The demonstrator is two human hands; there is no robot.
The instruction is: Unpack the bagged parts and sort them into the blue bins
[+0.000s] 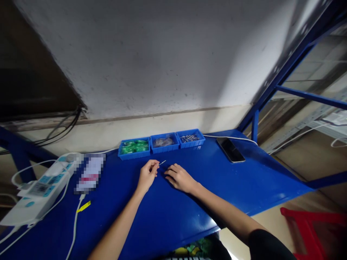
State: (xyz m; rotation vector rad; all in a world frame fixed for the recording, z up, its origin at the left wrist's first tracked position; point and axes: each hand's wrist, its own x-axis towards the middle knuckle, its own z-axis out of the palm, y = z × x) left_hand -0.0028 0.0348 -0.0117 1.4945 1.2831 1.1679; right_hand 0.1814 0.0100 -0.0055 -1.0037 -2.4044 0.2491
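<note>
Head view: left hand (147, 176) pinches a slim fastener (162, 162), possibly a rivet, before the middle blue bin (166, 148); right hand (181, 178) lies half-open alongside. Pinch one end, leaving the shank exposed.

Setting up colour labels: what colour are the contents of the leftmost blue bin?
The contents are mostly green; best seen in the head view.

The left hand (148, 176) hides one end of the thin piece (163, 162).
</note>
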